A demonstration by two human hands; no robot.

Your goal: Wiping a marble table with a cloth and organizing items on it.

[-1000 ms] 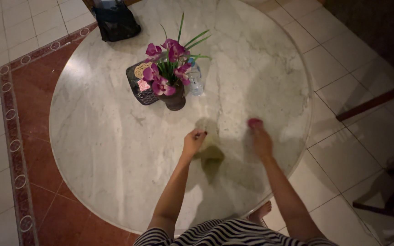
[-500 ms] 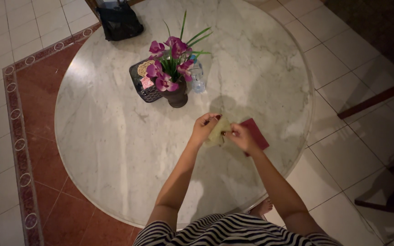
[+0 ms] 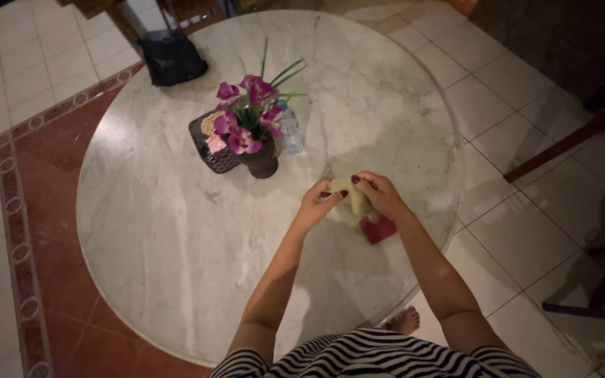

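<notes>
Pinching a pale cloth [image 3: 353, 198] from both sides above the round marble table [image 3: 141, 210]: left hand [image 3: 315, 205] gripping its left edge between thumb and fingers, right hand [image 3: 382, 194] clamping its upper right edge, fingers curled over the fabric. Hanging between the two hands, bunched and drooping a little below the fingertips, just off the tabletop. Lying directly below the right hand, partly hidden by it, a red cloth [image 3: 378, 229], close to the pale one; contact impossible to tell. Standing well apart toward the table's middle, a dark vase of purple flowers [image 3: 250, 126], flanked by a dark basket [image 3: 211, 150] and a clear bottle [image 3: 290, 134]. Resting at the far edge, a black bag [image 3: 171, 58].
</notes>
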